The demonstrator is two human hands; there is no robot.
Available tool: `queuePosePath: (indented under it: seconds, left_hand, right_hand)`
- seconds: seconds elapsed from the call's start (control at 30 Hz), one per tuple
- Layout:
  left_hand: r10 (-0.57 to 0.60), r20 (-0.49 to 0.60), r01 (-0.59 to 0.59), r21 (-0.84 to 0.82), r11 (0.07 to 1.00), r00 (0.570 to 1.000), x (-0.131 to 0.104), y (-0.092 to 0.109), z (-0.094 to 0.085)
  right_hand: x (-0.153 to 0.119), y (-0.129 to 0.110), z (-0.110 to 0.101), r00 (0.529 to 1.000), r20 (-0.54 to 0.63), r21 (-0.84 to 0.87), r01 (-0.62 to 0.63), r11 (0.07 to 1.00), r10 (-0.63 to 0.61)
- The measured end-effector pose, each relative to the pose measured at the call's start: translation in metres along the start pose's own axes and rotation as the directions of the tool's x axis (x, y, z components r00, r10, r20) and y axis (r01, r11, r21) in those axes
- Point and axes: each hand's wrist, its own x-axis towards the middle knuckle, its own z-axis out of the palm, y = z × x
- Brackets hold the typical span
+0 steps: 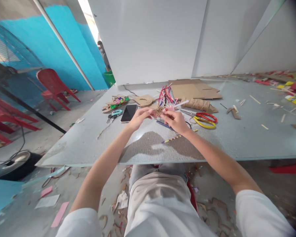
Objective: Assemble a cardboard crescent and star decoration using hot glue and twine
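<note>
Over the table, my left hand and my right hand come close together. Both sets of fingers are pinched on a small brown, tangled, twine-like piece between them. Something small and pink shows just behind my right fingers; whether it is attached to the brown piece I cannot tell. Beyond my hands stands a bunch of red, white and dark pipe cleaners. A dark blue tool lies partly hidden under my right hand. A striped pencil is nearer to me.
Left of my hands lie a black phone, blue-handled snips and a decorated cardboard piece. To the right are red-handled and yellow-handled scissors and a twine-wrapped roll. Flat cardboard rests at the back; scraps lie far right.
</note>
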Motion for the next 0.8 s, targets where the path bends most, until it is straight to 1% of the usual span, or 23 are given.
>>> queuePosePath:
  seconds: [0.1, 0.2, 0.27, 0.33, 0.43, 0.5, 0.6, 0.73, 0.8]
  left_hand:
    - [0.028, 0.017, -0.03, 0.065, 0.997, 0.999, -0.002, 0.004, 0.005]
    - [-0.011, 0.017, 0.009, 0.09, 0.996, 1.0, -0.002, 0.005, 0.005]
    - [-0.039, 0.01, 0.038, 0.07, 0.997, 0.999, -0.002, 0.004, 0.004]
    - [-0.038, -0.012, 0.038, 0.049, 0.998, 0.999, -0.002, 0.003, 0.002]
    - [-0.018, -0.019, 0.019, 0.096, 0.995, 1.0, -0.002, 0.005, -0.001]
    - [-0.024, 0.021, 0.021, 0.147, 0.989, 0.999, -0.003, 0.007, -0.002]
    - [-0.043, 0.092, 0.027, 0.172, 0.985, 0.995, -0.004, 0.01, -0.003]
    - [-0.063, 0.123, 0.037, 0.199, 0.979, 0.99, -0.004, 0.011, -0.003]
    - [-0.056, 0.136, 0.026, 0.212, 0.977, 0.989, -0.004, 0.01, -0.003]
  right_hand:
    - [0.0, -0.001, -0.002, 1.0, 0.028, -0.005, 0.014, 1.0, -0.014]
    - [-0.001, -0.005, -0.005, 0.994, 0.111, -0.035, 0.022, 0.999, -0.018]
    - [-0.001, -0.008, -0.007, 0.989, 0.15, -0.087, 0.024, 0.996, -0.01]
    - [-0.001, -0.009, -0.008, 0.985, 0.173, -0.16, 0.024, 0.987, 0.004]
    - [-0.001, -0.01, -0.009, 0.978, 0.207, -0.269, 0.047, 0.962, 0.01]
    - [-0.001, -0.011, -0.01, 0.976, 0.218, -0.319, 0.069, 0.945, 0.002]
    - [-0.002, -0.014, -0.009, 0.975, 0.222, -0.365, 0.079, 0.928, 0.004]
    - [-0.002, -0.013, -0.009, 0.974, 0.225, -0.387, 0.087, 0.918, 0.003]
    - [-0.002, -0.011, -0.01, 0.983, 0.182, -0.355, 0.1, 0.929, -0.036]
